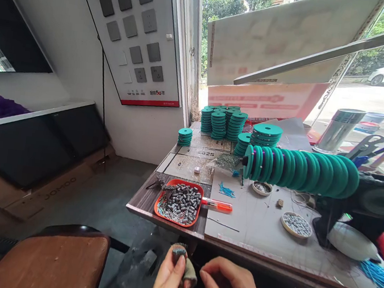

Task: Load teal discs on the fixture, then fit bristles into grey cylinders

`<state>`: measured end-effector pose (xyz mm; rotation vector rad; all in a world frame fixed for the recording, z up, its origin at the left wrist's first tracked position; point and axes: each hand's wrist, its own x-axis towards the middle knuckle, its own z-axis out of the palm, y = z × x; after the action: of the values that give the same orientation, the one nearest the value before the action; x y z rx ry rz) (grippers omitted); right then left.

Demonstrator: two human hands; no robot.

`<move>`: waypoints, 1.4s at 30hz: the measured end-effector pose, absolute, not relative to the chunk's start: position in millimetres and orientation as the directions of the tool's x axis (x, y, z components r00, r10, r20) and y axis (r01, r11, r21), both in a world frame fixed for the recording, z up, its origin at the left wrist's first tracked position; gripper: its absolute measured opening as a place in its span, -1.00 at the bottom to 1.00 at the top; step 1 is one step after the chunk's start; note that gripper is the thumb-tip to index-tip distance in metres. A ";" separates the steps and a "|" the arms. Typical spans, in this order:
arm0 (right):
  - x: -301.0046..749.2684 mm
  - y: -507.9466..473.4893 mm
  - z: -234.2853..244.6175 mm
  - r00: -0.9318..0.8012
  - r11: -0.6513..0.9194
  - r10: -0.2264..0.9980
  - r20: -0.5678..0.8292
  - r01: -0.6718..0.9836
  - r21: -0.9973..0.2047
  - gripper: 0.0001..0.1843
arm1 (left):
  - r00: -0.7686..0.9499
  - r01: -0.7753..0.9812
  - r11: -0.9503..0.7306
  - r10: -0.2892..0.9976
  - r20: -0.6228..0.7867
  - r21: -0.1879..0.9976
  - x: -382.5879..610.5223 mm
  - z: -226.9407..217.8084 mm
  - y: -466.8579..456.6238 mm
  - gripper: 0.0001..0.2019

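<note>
At the bottom centre, below the table's front edge, my left hand [168, 277] is closed with its thumb pressed on a small dark grey piece [178, 252]. A khaki cloth [190, 272] is bunched at the same hand's fingers. Just to the right, apart from it, my right hand [234, 285] has thumb and forefinger tips pinched together. Whatever may be between those tips is too small to make out. On the table ahead, an orange-red tray [156, 208] holds many short grey metal cylinders [187, 201] and small silvery bits.
Teal foam spools [219, 126] stand stacked at the back. More fill a horizontal rod [300, 170] on a dark machine at right. Two small dishes [296, 225], an orange-handled tool [219, 205] and blue strands [226, 189] lie on the table. A brown chair [50, 262] stands left.
</note>
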<state>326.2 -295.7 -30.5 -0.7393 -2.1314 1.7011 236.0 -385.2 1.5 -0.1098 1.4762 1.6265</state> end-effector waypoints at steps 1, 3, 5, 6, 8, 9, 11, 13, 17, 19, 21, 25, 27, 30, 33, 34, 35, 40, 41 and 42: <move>326.8 -294.4 -34.2 -0.843 0.214 0.535 -0.054 0.197 -0.957 -0.44 | -0.600 -0.640 0.113 0.543 -0.587 0.760 237.2 0.5 -385.4 -0.30; 327.8 -291.3 -41.0 -0.875 0.314 0.485 -0.001 0.175 -0.933 -0.48 | -0.615 -0.636 0.089 0.541 -0.573 0.766 239.2 -2.5 -384.9 -0.33; 328.3 -288.8 -44.9 -0.872 0.392 0.487 0.058 0.159 -0.906 -0.52 | -0.611 -0.646 0.086 0.537 -0.582 0.758 240.2 -5.9 -383.7 -0.33; 328.2 -288.0 -45.6 -0.870 0.429 0.485 0.085 0.152 -0.891 -0.54 | -0.606 -0.650 0.090 0.536 -0.587 0.754 240.4 -7.4 -383.2 -0.32; 327.8 -287.2 -45.4 -0.864 0.491 0.484 0.138 0.138 -0.860 -0.57 | -0.603 -0.648 0.097 0.540 -0.587 0.755 240.5 -9.6 -382.4 -0.33; 327.5 -287.1 -45.0 -0.861 0.519 0.480 0.165 0.127 -0.845 -0.59 | -0.604 -0.646 0.096 0.542 -0.584 0.757 240.6 -10.2 -382.3 -0.35; 327.0 -287.4 -45.1 -0.858 0.578 0.460 0.230 0.093 -0.811 -0.62 | -0.610 -0.645 0.079 0.545 -0.575 0.760 240.9 -9.9 -382.1 -0.40; 326.8 -288.2 -47.0 -0.849 0.636 0.438 0.296 0.060 -0.769 -0.66 | -0.615 -0.654 0.050 0.545 -0.569 0.755 241.5 -7.9 -381.7 -0.43; 326.2 -290.6 -53.9 -0.790 0.726 0.401 0.464 -0.035 -0.687 -0.77 | -0.610 -0.672 0.019 0.553 -0.568 0.740 242.5 -2.2 -379.9 -0.42; 325.5 -291.5 -56.1 -0.735 0.746 0.404 0.545 -0.081 -0.661 -0.80 | -0.613 -0.665 0.017 0.557 -0.560 0.746 242.6 -0.3 -379.1 -0.39; 324.9 -292.1 -56.4 -0.699 0.757 0.408 0.588 -0.102 -0.646 -0.81 | -0.609 -0.666 0.027 0.559 -0.563 0.746 242.6 0.2 -378.6 -0.35; 324.0 -292.5 -53.6 -0.672 0.772 0.398 0.625 -0.123 -0.624 -0.83 | -0.614 -0.678 0.027 0.529 -0.586 0.735 241.2 -2.0 -378.8 -0.31; 323.1 -292.8 -51.1 -0.664 0.774 0.398 0.632 -0.127 -0.621 -0.84 | -0.603 -0.682 0.046 0.529 -0.596 0.730 239.6 -3.3 -379.5 -0.32; 320.9 -293.4 -44.8 -0.626 0.782 0.400 0.669 -0.147 -0.605 -0.83 | -0.587 -0.680 0.077 0.540 -0.604 0.729 236.9 -4.1 -380.6 -0.34; 318.3 -293.9 -37.0 -0.566 0.795 0.399 0.722 -0.179 -0.579 -0.80 | -0.585 -0.691 0.068 0.533 -0.611 0.720 236.1 -3.5 -381.1 -0.36; 317.6 -294.0 -34.9 -0.552 0.798 0.400 0.732 -0.184 -0.574 -0.79 | -0.578 -0.699 0.060 0.539 -0.613 0.712 236.5 -3.0 -380.9 -0.35; 317.1 -294.0 -33.3 -0.545 0.799 0.399 0.738 -0.187 -0.571 -0.78 | -0.570 -0.706 0.055 0.548 -0.612 0.706 237.0 -2.5 -380.6 -0.33; 316.1 -294.0 -32.6 -0.536 0.806 0.400 0.744 -0.180 -0.563 -0.78 | -0.585 -0.682 0.059 0.555 -0.591 0.729 239.2 -0.7 -378.6 -0.25; 316.1 -294.0 -33.5 -0.533 0.808 0.401 0.745 -0.178 -0.561 -0.78 | -0.588 -0.679 0.056 0.556 -0.587 0.732 239.0 -0.9 -378.6 -0.27; 316.2 -294.1 -34.5 -0.531 0.808 0.402 0.745 -0.176 -0.562 -0.77 | -0.587 -0.678 0.049 0.563 -0.581 0.733 238.8 -1.3 -378.6 -0.29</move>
<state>316.2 -294.1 -34.5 -0.1680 -2.0045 0.7372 238.8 -378.6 -1.3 -0.1255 1.3996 1.6993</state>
